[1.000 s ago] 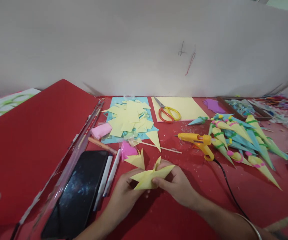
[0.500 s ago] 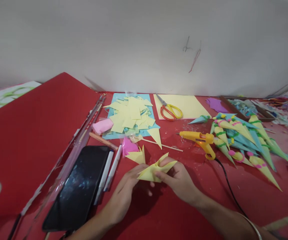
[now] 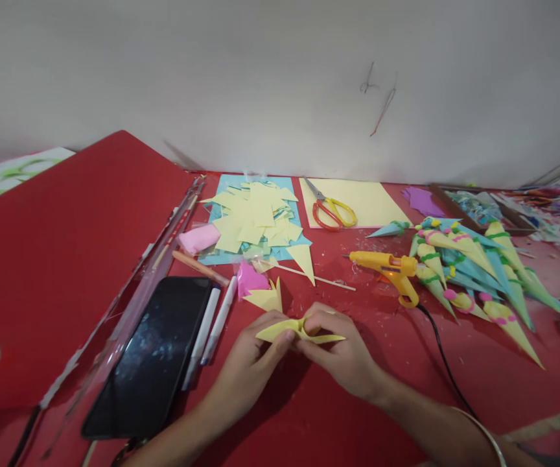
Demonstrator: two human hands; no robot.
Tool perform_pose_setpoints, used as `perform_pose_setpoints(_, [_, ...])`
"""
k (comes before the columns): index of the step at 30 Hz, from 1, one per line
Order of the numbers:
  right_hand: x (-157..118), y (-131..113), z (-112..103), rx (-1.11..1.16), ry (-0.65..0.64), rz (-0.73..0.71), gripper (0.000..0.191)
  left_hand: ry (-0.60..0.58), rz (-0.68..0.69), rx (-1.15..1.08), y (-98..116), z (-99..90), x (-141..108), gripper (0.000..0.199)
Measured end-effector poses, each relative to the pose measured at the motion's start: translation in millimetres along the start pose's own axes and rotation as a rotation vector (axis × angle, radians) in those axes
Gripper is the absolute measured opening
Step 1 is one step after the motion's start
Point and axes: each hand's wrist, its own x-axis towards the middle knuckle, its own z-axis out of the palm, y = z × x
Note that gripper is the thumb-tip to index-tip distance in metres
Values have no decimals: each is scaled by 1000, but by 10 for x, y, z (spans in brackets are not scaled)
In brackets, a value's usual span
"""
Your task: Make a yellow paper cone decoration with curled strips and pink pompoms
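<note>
In the head view, near the lower centre of the frame, the left hand (image 3: pixel 248 373) and the right hand (image 3: pixel 343 353) are pinching a folded yellow paper piece (image 3: pixel 297 331) between thumbs and fingertips. The paper is looking very light, thin and easy to crease or tear, so I judge the folded edges are the best hold. It is lying across both grips, its points sticking out to each side, just above the red table (image 3: pixel 309 421).

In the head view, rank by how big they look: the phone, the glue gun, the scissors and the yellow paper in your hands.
1. Phone, clearly largest, though nearest the camera.
2. Yellow paper and glue gun: look alike, not ranked.
3. Scissors, smallest, but farthest away.
</note>
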Motion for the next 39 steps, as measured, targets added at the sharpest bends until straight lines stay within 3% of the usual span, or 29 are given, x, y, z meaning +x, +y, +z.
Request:
perform_pose_setpoints(14, [5,-3,-49,-5,46,-12,13,-40,-24,2,31,-35,12,19])
perform_pose_setpoints(25, [-5,3,-34,-41,159,128,13,-59,-64,42,43,-34,17,19])
perform_pose_setpoints(31, [8,-20,-42,25,64,166,7,-56,-79,58,27,-19,19,15])
perform_pose_setpoints(39, [-22,12,3,134,48,276,11,-51,-23,144,-61,-6,-23,22])
